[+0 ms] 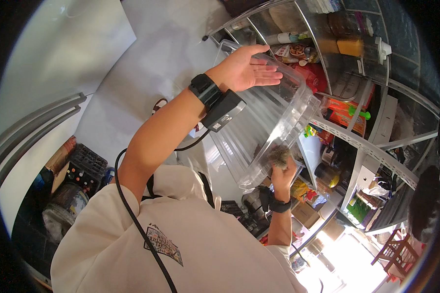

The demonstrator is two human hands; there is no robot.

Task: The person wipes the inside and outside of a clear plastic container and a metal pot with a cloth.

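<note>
A large clear plastic bin (242,128) is tilted in front of my body, with its thick rim running down its right side. Across its upper part, my left hand (255,69) is spread with palm up and holds nothing; whether its back touches the plastic I cannot tell. My right hand (283,172) grips a grey-brown, fuzzy scouring pad (279,156) at the lower right part of the rim. The bin hides part of the right fingers, so whether they also hold the rim is unclear. A black strap and a boxy device sit on my left wrist, and a cable runs from the device.
Metal shelving (366,146) with jars, packets and boxes stands close on the right. A white cabinet (58,47) with metal handles is at left, above a black crate (88,161) and bottles. Pale floor (150,47) shows between. A wooden stool (396,252) is at lower right.
</note>
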